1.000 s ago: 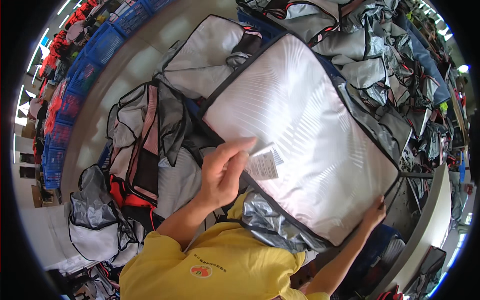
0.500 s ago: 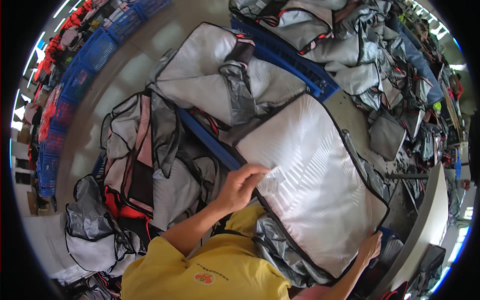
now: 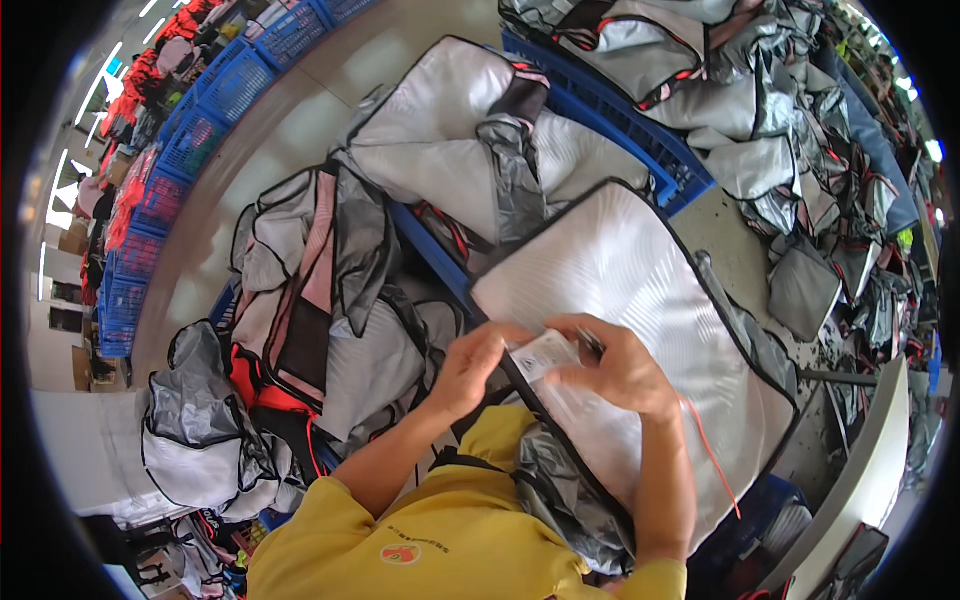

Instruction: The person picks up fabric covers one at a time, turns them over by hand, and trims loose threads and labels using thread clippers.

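A silver quilted bag panel (image 3: 640,260) with black edging is spread out in front of me. At its near left edge sticks up a small white label (image 3: 543,357) with print on it. My left hand (image 3: 468,370) is closed, pinching the left end of the label between thumb and fingertips. My right hand (image 3: 622,370) is at the label's other side, its thumb by the label. A small dark metal tool (image 3: 592,344) shows between its fingers; most of it is hidden, so its kind is unclear. An orange-red cord (image 3: 712,455) hangs below that hand across the panel.
Several silver bags lie left, including one pile (image 3: 290,270) and another bag (image 3: 430,150) beyond. A blue crate (image 3: 690,185) heaped with bags stands far right. More blue crates (image 3: 190,140) line the far left. A pale curved board (image 3: 850,480) rises near right.
My right hand has left the panel's near right edge and come to the label, now with the dark tool and orange-red cord. My left hand keeps its pinch. The view has shifted slightly.
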Available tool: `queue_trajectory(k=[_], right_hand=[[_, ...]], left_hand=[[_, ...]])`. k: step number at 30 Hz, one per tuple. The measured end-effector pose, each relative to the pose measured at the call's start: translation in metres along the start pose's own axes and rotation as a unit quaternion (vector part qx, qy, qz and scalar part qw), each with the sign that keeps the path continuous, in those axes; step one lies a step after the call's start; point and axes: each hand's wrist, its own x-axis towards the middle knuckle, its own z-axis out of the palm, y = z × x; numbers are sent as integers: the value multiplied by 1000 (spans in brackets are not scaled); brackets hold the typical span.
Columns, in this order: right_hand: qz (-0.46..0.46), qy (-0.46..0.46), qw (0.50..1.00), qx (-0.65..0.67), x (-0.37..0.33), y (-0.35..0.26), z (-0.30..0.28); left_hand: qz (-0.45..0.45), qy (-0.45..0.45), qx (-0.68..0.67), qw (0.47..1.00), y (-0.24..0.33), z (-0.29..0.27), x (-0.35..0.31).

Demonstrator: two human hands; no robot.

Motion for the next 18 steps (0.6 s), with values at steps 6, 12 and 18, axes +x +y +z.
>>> queue_trajectory(k=[6, 12, 18], right_hand=[[-17, 56, 991, 123, 4, 42, 10], [12, 91, 994, 63, -1, 31, 10], [-17, 126, 991, 45, -7, 46, 14]], left_hand=[[-8, -13, -3, 1000, 2, 8, 9], [-89, -32, -10, 995, 4, 17, 21], [-90, -27, 39, 995, -3, 13, 23]])
